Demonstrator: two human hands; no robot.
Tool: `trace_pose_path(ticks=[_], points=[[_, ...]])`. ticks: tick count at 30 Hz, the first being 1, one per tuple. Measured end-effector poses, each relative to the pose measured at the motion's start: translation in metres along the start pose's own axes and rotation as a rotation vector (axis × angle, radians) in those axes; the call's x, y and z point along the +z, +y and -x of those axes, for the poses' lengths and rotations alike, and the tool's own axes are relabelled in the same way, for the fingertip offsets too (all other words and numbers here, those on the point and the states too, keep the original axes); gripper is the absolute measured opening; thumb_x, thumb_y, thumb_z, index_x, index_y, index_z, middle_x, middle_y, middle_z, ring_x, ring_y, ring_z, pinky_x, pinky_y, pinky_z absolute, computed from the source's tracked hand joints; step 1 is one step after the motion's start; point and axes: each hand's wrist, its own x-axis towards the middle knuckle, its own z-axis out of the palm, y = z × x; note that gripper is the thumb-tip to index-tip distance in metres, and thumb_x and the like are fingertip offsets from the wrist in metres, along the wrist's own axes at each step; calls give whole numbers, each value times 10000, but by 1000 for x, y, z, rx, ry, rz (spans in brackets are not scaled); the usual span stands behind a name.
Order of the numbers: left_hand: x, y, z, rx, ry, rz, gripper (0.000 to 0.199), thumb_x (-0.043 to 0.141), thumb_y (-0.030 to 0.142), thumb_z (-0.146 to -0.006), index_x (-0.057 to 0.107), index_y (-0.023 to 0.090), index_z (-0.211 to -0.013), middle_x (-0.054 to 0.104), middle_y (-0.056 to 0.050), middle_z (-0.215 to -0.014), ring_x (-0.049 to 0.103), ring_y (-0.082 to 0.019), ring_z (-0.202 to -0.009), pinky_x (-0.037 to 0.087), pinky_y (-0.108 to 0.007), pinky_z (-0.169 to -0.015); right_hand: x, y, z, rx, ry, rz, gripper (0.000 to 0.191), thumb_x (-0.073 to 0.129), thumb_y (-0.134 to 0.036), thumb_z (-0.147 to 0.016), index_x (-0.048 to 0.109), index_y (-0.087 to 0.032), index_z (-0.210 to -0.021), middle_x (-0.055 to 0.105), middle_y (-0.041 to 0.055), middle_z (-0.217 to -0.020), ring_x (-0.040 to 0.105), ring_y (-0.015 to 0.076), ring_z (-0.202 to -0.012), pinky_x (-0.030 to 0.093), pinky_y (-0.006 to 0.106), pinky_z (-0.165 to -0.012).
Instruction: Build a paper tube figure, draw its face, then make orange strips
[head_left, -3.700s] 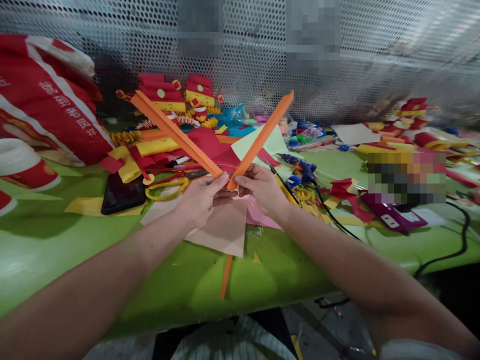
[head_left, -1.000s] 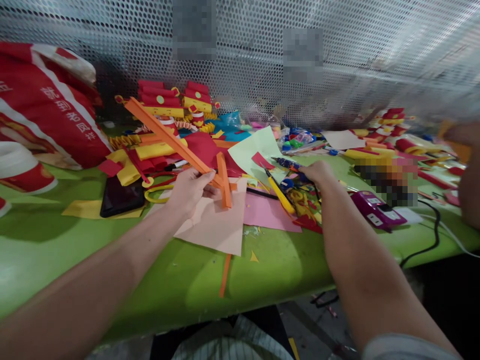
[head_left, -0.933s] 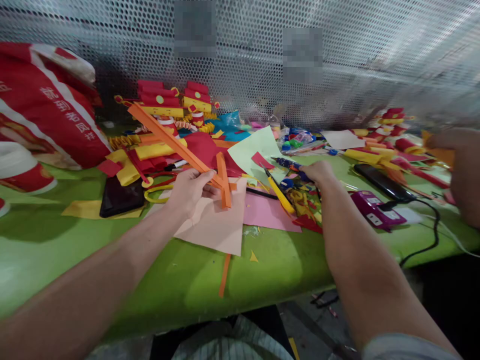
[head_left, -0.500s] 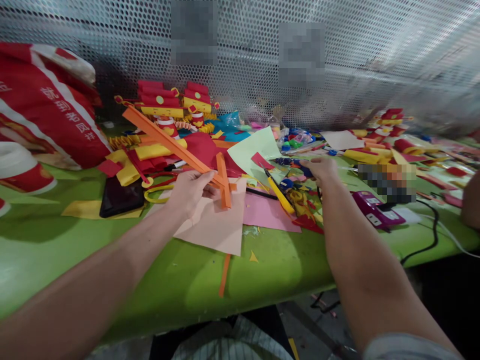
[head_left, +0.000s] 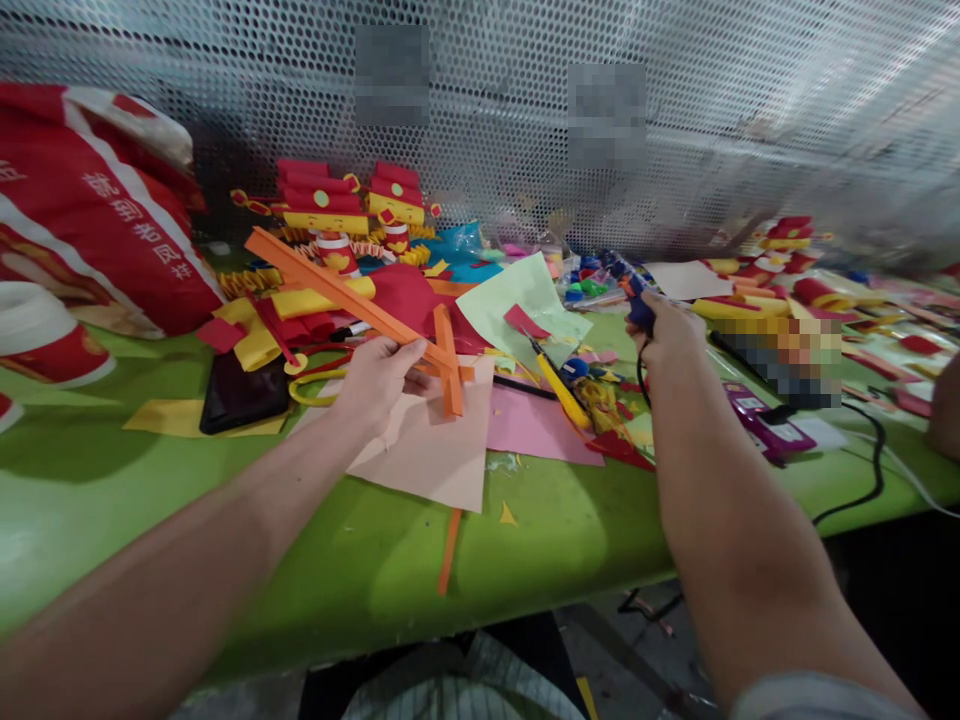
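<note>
My left hand point(head_left: 379, 385) pinches a long orange paper strip point(head_left: 322, 285) between thumb and fingers. The strip slants up to the left, and a shorter orange strip point(head_left: 448, 365) crosses its lower end. Below them lies a pale pink sheet point(head_left: 442, 460). On the right, my right hand point(head_left: 667, 330) is wrapped around a blue hot glue gun point(head_left: 640, 305) with a black cord, raised above the table with its front end pointing up and left. Near it are a yellow-handled cutting tool point(head_left: 561, 388) and a light green sheet point(head_left: 517, 300) with a red scrap on it.
Red and yellow paper figures point(head_left: 322, 200) stand at the back by a perforated metal wall point(head_left: 495, 110). A phone point(head_left: 244, 390), a paper cup point(head_left: 49, 335) and a red bag point(head_left: 97, 220) are on the left. A purple power strip point(head_left: 769, 420) with cords lies right.
My right hand has lifted the glue gun and turned its front end from pointing left to pointing up and left. My left hand and the orange strips have hardly moved.
</note>
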Motion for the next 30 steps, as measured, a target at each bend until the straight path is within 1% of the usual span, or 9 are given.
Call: trace_pose_path(ticks=[2,6,10,12,17,19,22,26,30], points=[[0,0,0,0,-1,2,152,585,145,-764,617,113,-619,616,-8,-500,562,-101,-402,476,-213,-449,8,-13,9,110,14,-86,308,349,-107,-904,437,-177,-616,447,-52,-502,414,38,-412,366,165,-420],[-1,-1,-1,2,4,-16,127,599,139,-753,639,105,-637,621,-11,-508,560,-95,-415,467,-206,-462,27,-33,29,245,-85,-228,307,334,-159,-893,521,-148,-650,478,-19,-524,394,39,-419,336,154,-394],[-2,-1,-2,2,20,-11,146,596,140,-760,622,114,-618,618,-9,-512,552,-95,-414,466,-216,-466,46,-44,49,252,-236,-317,114,487,-179,-778,519,-166,-669,475,-46,-551,387,42,-429,372,175,-426],[-3,-1,-3,2,28,-18,153,602,149,-765,617,117,-616,622,-13,-520,551,-95,-413,464,-217,-468,56,-45,60,237,-300,-320,116,555,-193,-716,488,-175,-623,454,-59,-532,380,42,-415,375,181,-419],[-4,1,-4,-2,55,-36,144,609,165,-782,618,113,-648,620,-19,-525,565,-100,-417,470,-215,-470,78,-43,91,90,-468,-201,170,678,-173,-552,574,-176,-687,594,-30,-603,535,88,-476,471,226,-479],[-6,1,-5,8,55,-37,142,589,148,-793,606,115,-655,631,-27,-553,571,-103,-414,473,-217,-459,83,-44,102,23,-589,-138,216,696,-216,-562,598,-187,-752,632,-29,-638,561,100,-487,486,247,-496],[-7,0,-8,28,76,-46,158,559,133,-810,570,124,-652,629,-27,-575,582,-109,-413,473,-215,-436,86,-45,113,-38,-725,34,234,704,-332,-631,590,-169,-754,595,-21,-515,527,107,-425,422,240,-433],[-9,0,-11,24,109,-49,168,545,147,-832,536,138,-664,618,-19,-569,576,-103,-401,461,-199,-415,88,-44,120,-152,-764,217,355,680,-504,-671,538,-179,-659,506,-37,-406,426,84,-356,318,228,-375],[-11,-1,-13,38,102,-47,154,533,153,-841,529,147,-687,630,-26,-575,573,-101,-399,455,-190,-410,90,-43,125,-250,-767,294,463,590,-648,-693,486,-206,-603,475,-39,-386,417,92,-360,327,248,-403]])
